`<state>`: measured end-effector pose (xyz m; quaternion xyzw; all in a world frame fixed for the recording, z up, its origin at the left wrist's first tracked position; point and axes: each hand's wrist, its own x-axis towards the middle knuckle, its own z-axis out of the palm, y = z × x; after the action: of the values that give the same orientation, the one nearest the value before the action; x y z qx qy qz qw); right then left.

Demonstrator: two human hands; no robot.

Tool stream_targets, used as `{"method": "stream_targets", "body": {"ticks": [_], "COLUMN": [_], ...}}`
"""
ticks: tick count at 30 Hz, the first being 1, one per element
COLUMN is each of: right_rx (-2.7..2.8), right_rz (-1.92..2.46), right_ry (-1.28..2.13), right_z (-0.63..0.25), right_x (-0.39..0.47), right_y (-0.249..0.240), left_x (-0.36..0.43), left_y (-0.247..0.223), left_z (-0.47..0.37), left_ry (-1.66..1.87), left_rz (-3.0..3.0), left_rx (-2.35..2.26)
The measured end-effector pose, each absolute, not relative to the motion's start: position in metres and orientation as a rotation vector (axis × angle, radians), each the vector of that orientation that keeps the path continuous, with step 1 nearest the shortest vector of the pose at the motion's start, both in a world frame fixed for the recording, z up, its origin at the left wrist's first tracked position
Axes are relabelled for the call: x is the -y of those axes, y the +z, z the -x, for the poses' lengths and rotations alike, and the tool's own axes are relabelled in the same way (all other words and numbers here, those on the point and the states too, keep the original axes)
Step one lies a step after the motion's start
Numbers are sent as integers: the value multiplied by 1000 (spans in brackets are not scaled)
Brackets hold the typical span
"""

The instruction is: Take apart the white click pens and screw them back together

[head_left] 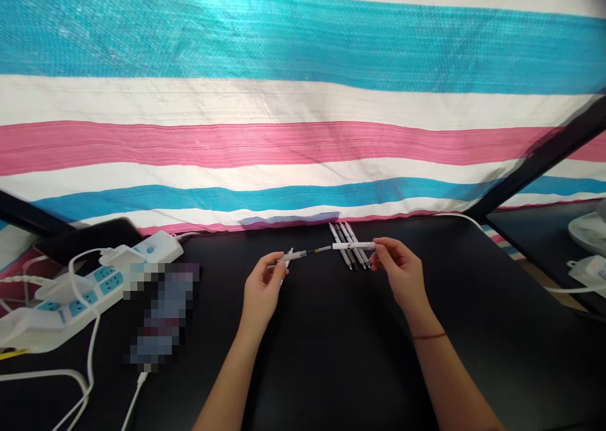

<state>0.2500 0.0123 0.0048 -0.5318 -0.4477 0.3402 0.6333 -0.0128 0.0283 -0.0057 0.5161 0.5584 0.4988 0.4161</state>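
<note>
My left hand (265, 283) pinches a pale grey pen part (296, 255) between thumb and fingers. From it a thin pen refill (318, 250), dark with a clear stretch, points right. Its tip is close to the end of a white pen barrel (348, 246); I cannot tell whether it has entered. My right hand (402, 267) grips the barrel's far end, thumb against fingers. Another white piece (283, 282) shows beside my left fingers, mostly hidden. Behind the barrel, several white and dark pens (344, 254) lie side by side on the black table (331, 355).
On the left lies a white power strip (113, 286) with plugs and white cables (89, 349). A blurred-out phone-like object (165, 317) with a cable is nearer. A striped sheet (303, 144) hangs behind the table; a second dark surface (534, 229) is at right.
</note>
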Motion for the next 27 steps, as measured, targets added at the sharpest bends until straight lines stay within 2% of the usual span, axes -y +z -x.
{"method": "stream_targets", "body": {"ticks": [10,27], "right_rx": [1152,979], "right_rz": [1209,1144], "right_ry": [853,788], "right_z": [-235,-256], "right_x": [-9,-12], "right_y": [7,6], "left_x": [-23,-25], "left_y": [-1,-2], "left_z": [2,7], "left_ry": [1133,1213], "left_rz": [-1387,-1351], "left_rx": [-1342,-1376]}}
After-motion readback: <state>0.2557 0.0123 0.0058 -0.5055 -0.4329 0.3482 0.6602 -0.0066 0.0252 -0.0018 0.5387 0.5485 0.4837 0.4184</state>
